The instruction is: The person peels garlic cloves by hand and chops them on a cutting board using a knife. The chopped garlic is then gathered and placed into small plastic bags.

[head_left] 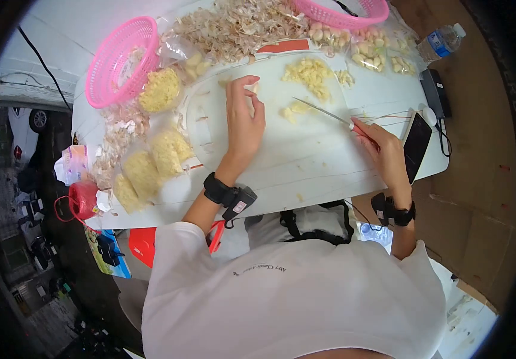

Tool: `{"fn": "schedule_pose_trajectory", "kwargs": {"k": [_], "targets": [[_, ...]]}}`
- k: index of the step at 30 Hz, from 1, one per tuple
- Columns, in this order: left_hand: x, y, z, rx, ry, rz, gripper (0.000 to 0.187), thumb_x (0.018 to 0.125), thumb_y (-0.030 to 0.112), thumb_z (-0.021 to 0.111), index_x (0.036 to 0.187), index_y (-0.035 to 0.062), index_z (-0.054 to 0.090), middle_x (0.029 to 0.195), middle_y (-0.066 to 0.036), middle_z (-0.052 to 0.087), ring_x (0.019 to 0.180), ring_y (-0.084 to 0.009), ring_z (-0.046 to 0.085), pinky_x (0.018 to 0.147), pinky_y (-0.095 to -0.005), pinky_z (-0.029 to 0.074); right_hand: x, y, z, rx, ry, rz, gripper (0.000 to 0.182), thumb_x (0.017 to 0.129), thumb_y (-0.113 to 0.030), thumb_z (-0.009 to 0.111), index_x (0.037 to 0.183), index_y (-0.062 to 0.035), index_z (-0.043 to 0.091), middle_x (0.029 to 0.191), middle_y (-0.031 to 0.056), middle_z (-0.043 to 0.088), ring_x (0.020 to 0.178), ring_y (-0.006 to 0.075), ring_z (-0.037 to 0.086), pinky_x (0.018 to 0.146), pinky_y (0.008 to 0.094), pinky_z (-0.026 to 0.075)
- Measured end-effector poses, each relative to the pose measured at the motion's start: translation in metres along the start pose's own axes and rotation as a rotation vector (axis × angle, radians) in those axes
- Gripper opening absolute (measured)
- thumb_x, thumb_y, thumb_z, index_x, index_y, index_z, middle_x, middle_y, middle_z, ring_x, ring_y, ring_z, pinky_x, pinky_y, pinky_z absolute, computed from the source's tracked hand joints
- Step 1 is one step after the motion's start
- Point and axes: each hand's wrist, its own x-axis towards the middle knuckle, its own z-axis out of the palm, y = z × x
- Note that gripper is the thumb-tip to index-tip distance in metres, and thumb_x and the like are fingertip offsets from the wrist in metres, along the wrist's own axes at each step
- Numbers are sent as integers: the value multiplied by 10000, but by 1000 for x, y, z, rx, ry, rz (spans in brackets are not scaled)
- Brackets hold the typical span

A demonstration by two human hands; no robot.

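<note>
My left hand [244,119] is over the left part of a white cutting board [210,140], its fingers curled around a small pale garlic clove [255,88] that is partly hidden. In my right hand [383,149] is a knife [323,111], gripped by its red and white handle, the blade pointing left over the board. Just beyond the blade tip lies a small group of cut garlic pieces [294,112]. A larger pile of peeled garlic [309,76] sits farther back on the board.
Garlic skins [234,30] heap at the back, between a pink basket [93,78] and a second pink basket [353,23]. Bags of chopped garlic [141,173] stand left. Bagged cloves [368,57], a water bottle [440,43] and a phone [416,146] are on the right.
</note>
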Motion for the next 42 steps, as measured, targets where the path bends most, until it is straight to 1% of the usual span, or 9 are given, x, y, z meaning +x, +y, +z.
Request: {"fn": "schedule_pose_trajectory", "kwargs": {"k": [6,9,11,18,24,28,32,36,42], "targets": [[1,8,0,-124,29,-66,418,815,-129,459,1210,10,473,1196,-101,562,899,-171,576,818,-309,468,-3,9,14,276,-61,-25,368,896,-77,634,1264,-90,636,1003,154,704,736,286,653,704,315,521],[2,3,-1,-171,54,-44,393,841,-117,462,1214,8,469,1187,-91,570,856,-155,589,808,-297,476,-3,0,25,218,-7,76,390,910,-55,623,1298,-87,612,1028,174,708,726,248,665,703,310,527],[2,0,0,-206,56,-30,371,860,-105,469,1214,6,467,1176,-86,576,827,-146,594,793,-290,482,-5,2,42,436,126,121,391,924,-46,613,1313,-82,602,1027,181,714,747,206,682,694,308,526],[5,-10,3,-369,-90,-13,182,959,-1,509,1140,3,522,993,-61,623,759,-98,571,699,-244,476,1,3,72,387,527,4,351,923,-26,622,1273,-49,631,1025,139,734,879,136,697,763,251,529],[5,-9,5,-527,-161,-14,113,987,89,527,1009,4,597,812,-32,621,681,-78,558,632,-228,441,-1,1,73,416,456,-71,322,906,-7,626,1226,-27,657,993,125,739,871,96,690,715,222,534],[4,-8,-1,-572,-175,-45,167,979,122,547,894,16,643,728,-14,619,630,-67,562,566,-223,393,2,2,75,363,486,-134,309,891,-22,652,1200,-28,671,926,108,744,705,81,659,622,219,516],[3,-13,0,-595,-228,-61,168,973,131,554,887,22,649,707,-1,606,610,-53,532,547,-221,357,1,7,78,327,446,-124,314,887,-49,668,1201,-43,674,876,108,737,638,98,646,584,222,499],[1,-3,0,-418,-221,16,56,903,99,644,908,44,654,721,28,569,594,-50,458,566,-215,344,-1,6,80,142,435,-179,310,871,-79,681,1181,-69,686,848,117,723,623,187,675,571,282,514],[3,0,3,-259,-267,111,130,809,45,727,919,72,664,768,35,547,602,-57,390,567,-220,343,-5,-6,72,17,375,-173,351,883,-118,665,1233,-114,658,861,105,721,660,259,678,580,339,524]]}}
